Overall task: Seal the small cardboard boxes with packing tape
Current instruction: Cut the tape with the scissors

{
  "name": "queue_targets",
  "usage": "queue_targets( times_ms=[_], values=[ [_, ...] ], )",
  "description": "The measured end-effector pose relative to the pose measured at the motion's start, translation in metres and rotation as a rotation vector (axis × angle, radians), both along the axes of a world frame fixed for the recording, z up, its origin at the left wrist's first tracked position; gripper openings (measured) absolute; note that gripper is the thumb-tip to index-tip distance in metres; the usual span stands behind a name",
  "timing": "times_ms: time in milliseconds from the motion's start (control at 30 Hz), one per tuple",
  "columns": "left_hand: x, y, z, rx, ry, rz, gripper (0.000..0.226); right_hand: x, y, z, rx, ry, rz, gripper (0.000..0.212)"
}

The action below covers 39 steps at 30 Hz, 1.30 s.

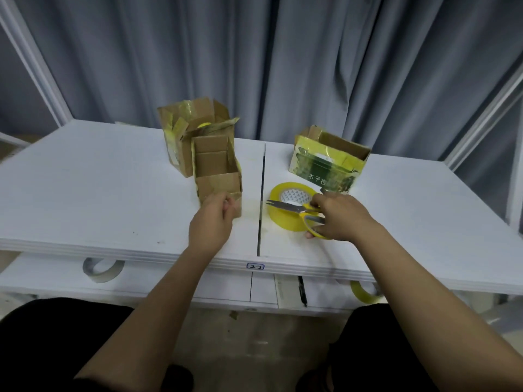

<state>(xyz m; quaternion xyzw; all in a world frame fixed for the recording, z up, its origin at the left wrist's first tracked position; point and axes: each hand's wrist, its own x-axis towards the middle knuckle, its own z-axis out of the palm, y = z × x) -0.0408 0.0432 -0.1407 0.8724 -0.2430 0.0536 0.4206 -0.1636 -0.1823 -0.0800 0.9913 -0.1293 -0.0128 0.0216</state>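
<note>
Starting left of the tape roll: two open brown boxes, rear box behind, front box touching it. Left hand at front box's near face, fingers loosely curled; actual grip cannot be told. Right hand just right of the roll, fingers gripping yellow-handled scissors, blades lying over the roll. Green printed box, open, just behind the roll. All on white table.

Matt brown cardboard patched with glossy yellowish tape is seen on the open box, bare steel blades and yellow plastic handles on the scissors, a matt white finish on the surface, and soft grey cloth in the curtain.
</note>
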Motion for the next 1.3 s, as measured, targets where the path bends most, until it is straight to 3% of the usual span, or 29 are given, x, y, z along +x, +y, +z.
queue_targets(
  times_ms=[133,267,567,800,933,1033,1300],
  values=[
    [0.002,-0.009,0.026,0.027,-0.209,-0.018,0.011,0.011,-0.005,0.017,-0.123,0.011,0.037,0.082],
    [0.004,-0.01,0.045,0.119,-0.291,-0.027,0.01,0.02,-0.007,0.036,-0.187,0.062,0.093,0.092],
    [0.002,0.02,0.035,0.031,-0.18,0.004,0.014,0.061,0.019,0.067,-0.318,0.261,0.312,0.084],
    [0.004,0.035,0.012,0.03,-0.09,0.044,0.006,0.075,0.029,0.062,-0.372,0.27,0.387,0.066],
    [-0.003,0.039,-0.005,-0.012,0.042,0.125,0.016,0.066,0.027,0.048,-0.294,0.219,0.385,0.072],
    [-0.002,0.042,-0.012,-0.025,0.109,0.174,0.02,0.051,0.024,0.033,-0.267,0.176,0.348,0.09],
    [-0.017,0.045,-0.02,-0.027,0.009,0.097,0.007,0.04,0.021,0.026,-0.279,0.115,0.346,0.094]
  ],
)
